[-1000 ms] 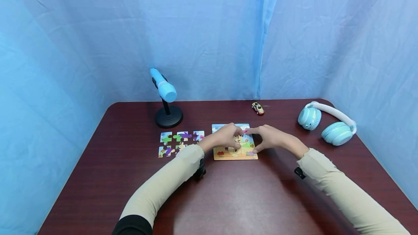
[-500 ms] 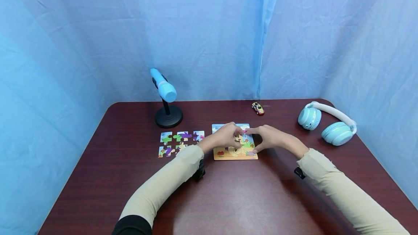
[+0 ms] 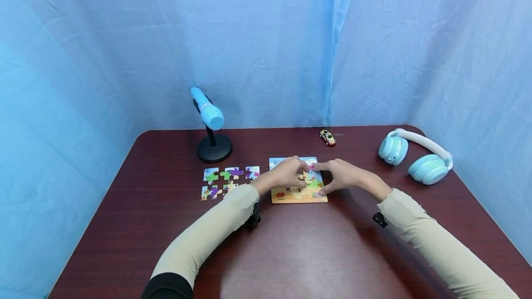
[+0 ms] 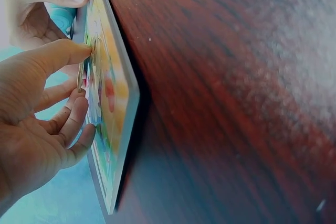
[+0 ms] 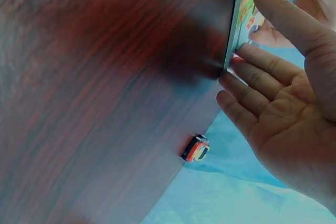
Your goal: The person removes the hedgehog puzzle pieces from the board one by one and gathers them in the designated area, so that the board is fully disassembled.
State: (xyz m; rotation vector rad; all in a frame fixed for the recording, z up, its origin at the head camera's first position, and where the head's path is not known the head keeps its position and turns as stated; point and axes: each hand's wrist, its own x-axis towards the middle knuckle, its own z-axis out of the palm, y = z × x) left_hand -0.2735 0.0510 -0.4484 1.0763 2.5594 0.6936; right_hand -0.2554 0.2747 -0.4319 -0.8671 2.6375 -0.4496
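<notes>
A picture puzzle board (image 3: 299, 200) lies flat on the dark wooden table, showing a cartoon figure, flowers and a tan lower edge. Over its middle, my left hand (image 3: 287, 172) pinches a thin puzzle piece (image 4: 80, 76) between thumb and fingers; the piece stands tilted to the board's face in the left wrist view. My right hand (image 3: 344, 174) is at the board's right side, fingers extended, thumb and fingertips touching the board's edge area in the right wrist view. Left of the board lie several loose puzzle pieces (image 3: 211, 175), some partly hidden by my left forearm.
A blue microphone (image 3: 212, 116) on a black stand is at the back left. Near the far edge sits a small toy car (image 3: 327, 137). Light-blue headphones (image 3: 429, 170) lie on the right. Blue curtains (image 3: 266, 50) surround the dark table (image 3: 282, 253).
Both hands stay almost in place over the board. The right thumb shifts very slightly at the board's lower right; nothing else visibly moves beyond a tiny camera shift.
</notes>
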